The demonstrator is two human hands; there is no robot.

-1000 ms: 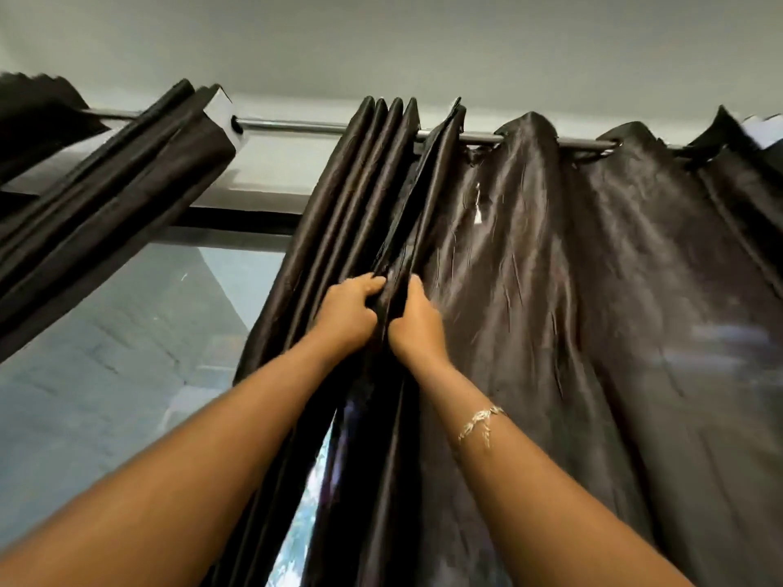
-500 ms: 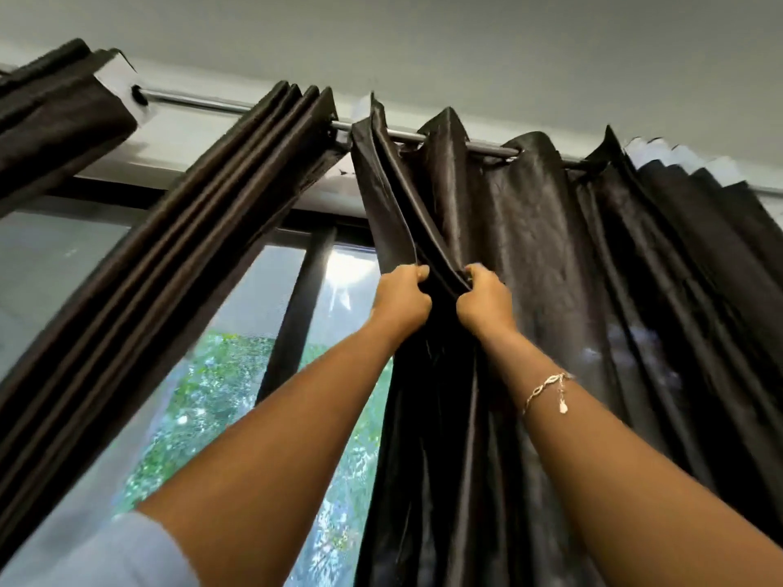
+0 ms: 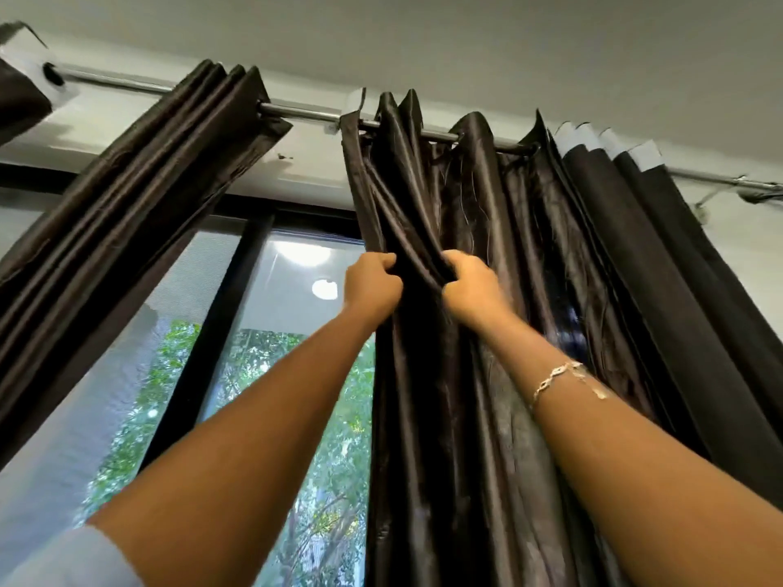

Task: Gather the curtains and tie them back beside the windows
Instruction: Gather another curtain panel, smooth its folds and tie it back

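Glossy satin curtain (image 3: 487, 290) — metal rod (image 3: 296, 113)

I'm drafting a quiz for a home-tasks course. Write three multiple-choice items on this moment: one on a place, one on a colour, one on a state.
1. Where is the bracelet?
A. on the left wrist
B. on the right wrist
C. looped over the rod

2. What colour is the curtain being handled?
A. dark brown
B. white
C. red

3. What are the left hand and the right hand doing?
A. both hang open, off the cloth
B. only the left touches cloth
C. both grip folds of the curtain

Answers:
1 B, the chain circles the right wrist.
2 A, the shiny cloth is dark brown.
3 C, the fingers of both hands curl round folds.
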